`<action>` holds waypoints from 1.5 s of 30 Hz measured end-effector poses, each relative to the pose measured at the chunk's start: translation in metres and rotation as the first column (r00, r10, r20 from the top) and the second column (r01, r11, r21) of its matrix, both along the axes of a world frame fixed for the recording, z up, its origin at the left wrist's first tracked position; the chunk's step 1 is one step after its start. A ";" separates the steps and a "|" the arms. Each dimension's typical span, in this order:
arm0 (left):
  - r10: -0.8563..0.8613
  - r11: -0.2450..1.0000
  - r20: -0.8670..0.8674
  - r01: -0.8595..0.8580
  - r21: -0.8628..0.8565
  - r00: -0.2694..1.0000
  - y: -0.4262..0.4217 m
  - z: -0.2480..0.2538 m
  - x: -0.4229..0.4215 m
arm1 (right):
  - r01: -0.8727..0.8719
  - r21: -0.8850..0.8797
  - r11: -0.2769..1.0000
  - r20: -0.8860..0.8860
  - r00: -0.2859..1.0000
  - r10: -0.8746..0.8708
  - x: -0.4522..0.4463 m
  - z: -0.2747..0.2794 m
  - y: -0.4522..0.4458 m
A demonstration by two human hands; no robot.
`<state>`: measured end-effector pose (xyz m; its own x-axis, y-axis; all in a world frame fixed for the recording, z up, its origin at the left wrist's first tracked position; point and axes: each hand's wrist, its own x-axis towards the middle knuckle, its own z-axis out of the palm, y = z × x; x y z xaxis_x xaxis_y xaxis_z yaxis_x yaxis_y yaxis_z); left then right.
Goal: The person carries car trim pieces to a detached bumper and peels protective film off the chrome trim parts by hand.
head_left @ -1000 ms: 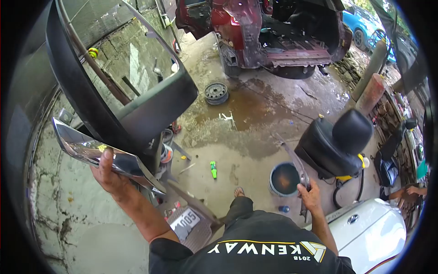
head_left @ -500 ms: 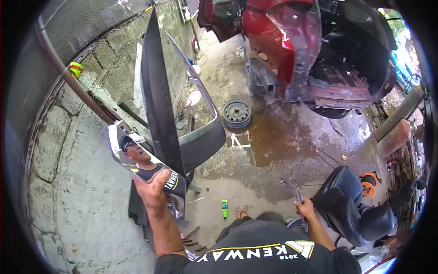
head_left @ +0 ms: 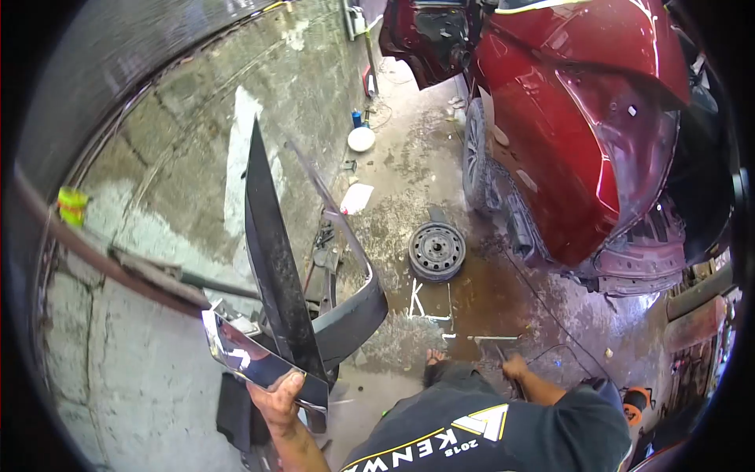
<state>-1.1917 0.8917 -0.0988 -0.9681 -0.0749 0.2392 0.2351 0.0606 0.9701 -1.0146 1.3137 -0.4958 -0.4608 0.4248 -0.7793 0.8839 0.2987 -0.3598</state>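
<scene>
My left hand (head_left: 279,400) grips the edge of a glossy, mirror-like panel (head_left: 263,352), thumb on its face. Close beside this panel stands a long dark plastic car part (head_left: 275,259), pointed at the top. A curved dark trim piece (head_left: 354,315) spreads out behind it to the right; whether the pieces are joined I cannot tell. At lower centre right, my right hand (head_left: 515,368) is closed around a thin dark rod-like object (head_left: 503,358), mostly hidden by the hand. My shirt and arm cover the area below.
A red car body (head_left: 543,149) with stripped panels fills the upper right. On the wet floor lies a steel wheel rim (head_left: 436,250), and a cable (head_left: 546,311) runs nearby. A concrete wall (head_left: 189,181) stands at left. An orange reel (head_left: 635,405) sits at lower right.
My view has tilted up and turned, so the car and wheel rim appear lower and further right. Both hands keep their holds. The black seat is now mostly behind my shoulder.
</scene>
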 end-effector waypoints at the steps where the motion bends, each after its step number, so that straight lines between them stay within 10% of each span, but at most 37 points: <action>1: 0.130 0.990 0.006 -0.131 0.050 0.991 0.022 0.000 -0.019 | -0.016 -0.031 0.999 -0.072 0.997 0.014 -0.039 0.019 0.013; 19: -0.146 0.987 0.136 0.135 0.086 0.980 0.161 -0.049 -0.498 | 0.143 -0.133 0.981 -0.355 0.917 -0.182 -0.468 0.012 0.090; 26: -0.283 0.959 0.192 0.274 0.073 0.940 0.219 -0.082 -0.771 | 0.310 -0.026 0.950 -0.106 0.944 -0.311 -0.577 -0.014 0.101; 34: -0.360 0.933 0.160 0.355 0.062 0.919 0.308 -0.069 -0.993 | 0.289 0.106 0.951 0.090 0.950 -0.299 -0.732 0.096 0.110; 38: -0.398 0.917 0.160 0.396 0.043 0.903 0.352 -0.083 -1.095 | 0.215 0.166 0.962 0.103 0.967 -0.233 -0.825 -0.017 0.170; 45: -0.403 0.915 0.183 0.395 0.083 0.897 0.443 -0.061 -1.265 | 0.278 0.068 0.958 -0.061 0.960 -0.274 -1.057 -0.026 0.295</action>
<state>-2.4567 1.3343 -0.1595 -0.9456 0.3214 0.0506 0.0395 -0.0411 0.9984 -2.0718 1.6083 -0.5214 -0.3553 0.5973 -0.7191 0.9170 0.0736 -0.3920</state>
